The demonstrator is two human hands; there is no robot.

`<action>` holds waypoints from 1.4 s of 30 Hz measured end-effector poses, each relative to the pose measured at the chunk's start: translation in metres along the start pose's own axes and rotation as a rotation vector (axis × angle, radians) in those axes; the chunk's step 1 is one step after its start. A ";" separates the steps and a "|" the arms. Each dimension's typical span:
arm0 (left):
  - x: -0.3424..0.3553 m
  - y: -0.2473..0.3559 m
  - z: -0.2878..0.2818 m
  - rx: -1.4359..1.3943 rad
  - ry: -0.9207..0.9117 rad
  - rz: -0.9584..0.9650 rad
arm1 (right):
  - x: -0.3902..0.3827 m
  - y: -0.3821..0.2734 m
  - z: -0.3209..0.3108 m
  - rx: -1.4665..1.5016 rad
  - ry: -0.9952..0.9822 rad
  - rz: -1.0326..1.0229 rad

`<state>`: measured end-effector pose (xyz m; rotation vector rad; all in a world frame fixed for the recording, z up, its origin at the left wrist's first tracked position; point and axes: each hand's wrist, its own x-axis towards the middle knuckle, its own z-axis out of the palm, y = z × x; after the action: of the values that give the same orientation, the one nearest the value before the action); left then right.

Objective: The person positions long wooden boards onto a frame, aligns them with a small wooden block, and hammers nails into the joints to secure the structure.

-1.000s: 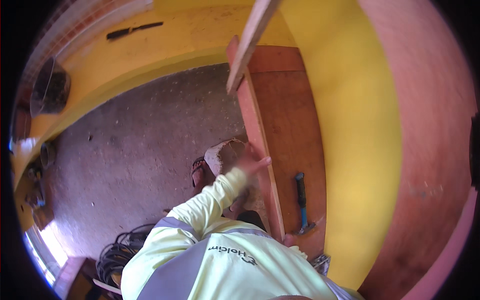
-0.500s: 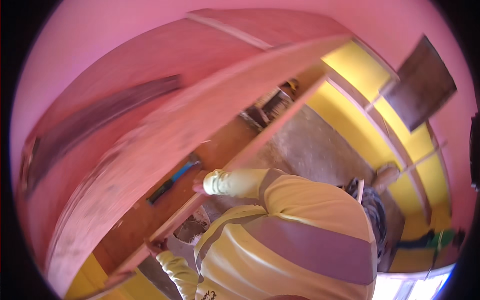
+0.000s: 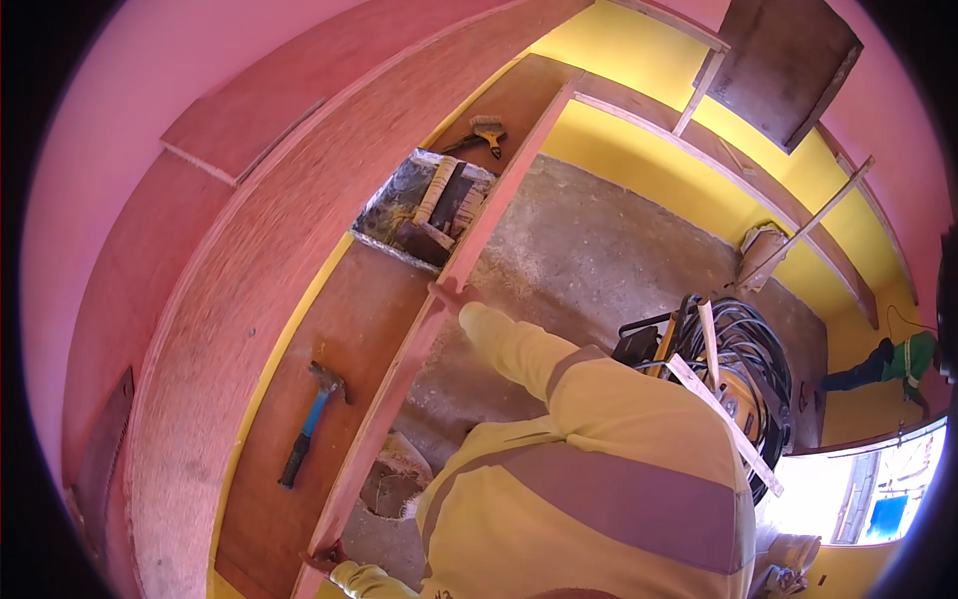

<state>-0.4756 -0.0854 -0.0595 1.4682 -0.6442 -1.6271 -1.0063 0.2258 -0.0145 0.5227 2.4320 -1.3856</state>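
Observation:
A long pinkish wooden rail (image 3: 399, 374) borders an orange-brown wooden board (image 3: 349, 319). My right hand (image 3: 451, 297) is closed over this rail, beside a metal tray (image 3: 394, 250) that holds several dirty tools. Lower down, my left hand (image 3: 324, 559) grips the same rail, its fingers partly hidden. On the board between them lies a claw hammer (image 3: 309, 424) with a blue and black handle, touched by neither hand. Past the tray, a wide brush (image 3: 489, 132) with a yellow and black handle rests on the board.
A coil of black cable (image 3: 763, 364) and loose wooden strips (image 3: 728, 424) stand to the right. Beyond are a sack (image 3: 760, 250), a slanted timber prop (image 3: 808, 225) and a dark panel (image 3: 778, 70). A person in green (image 3: 903, 359) bends at the far right.
The view has turned and steadied, bringing the tray and brush fully into sight. My right hand has moved along the rail from beside the hammer toward the tray; my left hand stays on the rail.

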 end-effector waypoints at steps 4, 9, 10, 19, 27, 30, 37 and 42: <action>0.021 -0.012 -0.002 0.028 -0.003 -0.034 | 0.050 0.007 0.018 0.126 -0.160 0.037; 0.018 -0.014 -0.013 -0.044 -0.014 0.006 | 0.060 0.020 0.028 0.107 -0.241 0.059; 0.018 -0.016 -0.018 -0.046 -0.007 0.006 | 0.055 0.018 0.028 0.097 -0.176 0.023; -0.015 -0.015 -0.004 -0.240 -0.014 0.025 | 0.059 0.048 0.025 0.325 -0.106 0.097; -0.019 -0.015 -0.017 -0.297 -0.076 -0.002 | 0.042 0.055 0.016 0.437 -0.118 0.122; -0.022 -0.015 -0.021 -0.267 -0.095 0.017 | 0.049 0.075 0.015 0.413 -0.121 0.182; 0.022 -0.033 -0.037 -0.246 0.007 -0.077 | 0.095 0.152 0.024 0.147 -0.175 0.071; -0.005 -0.027 -0.029 -0.218 -0.063 0.110 | 0.051 0.079 0.030 0.290 -0.159 0.263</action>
<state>-0.4538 -0.0631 -0.0840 1.2078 -0.5536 -1.6088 -1.0142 0.2458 -0.1106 0.7387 1.9680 -1.6029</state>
